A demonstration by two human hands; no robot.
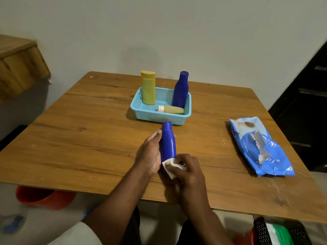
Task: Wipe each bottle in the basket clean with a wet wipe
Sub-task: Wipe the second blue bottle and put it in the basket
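Item: small blue bottle (168, 144) being wiped, low centre of frame, out of the basket (139, 107).

Right-hand fingers (174, 166) are pinching a folded wet wipe (169, 167) and pressing it against the bottle's base end; left-hand fingers (155, 137) are curling along the bottle's left side, gripping it above the tabletop (88, 135), cap pointing toward the basket. Right hand (187, 172) is lying knuckles-up over the wipe; left hand (150, 152) is cupping from the left, both forearms entering from the bottom edge. Judged step: cleaning one bottle, lower body in progress. Next move is likely calling for sliding the wipe up toward the cap while turning the bottle. Waiting in the basket, upper centre: tall yellow bottle (148, 89), tall blue bottle (180, 91), small yellow bottle (172, 109) lying flat. Wipes pack (260, 145) is lying at right.
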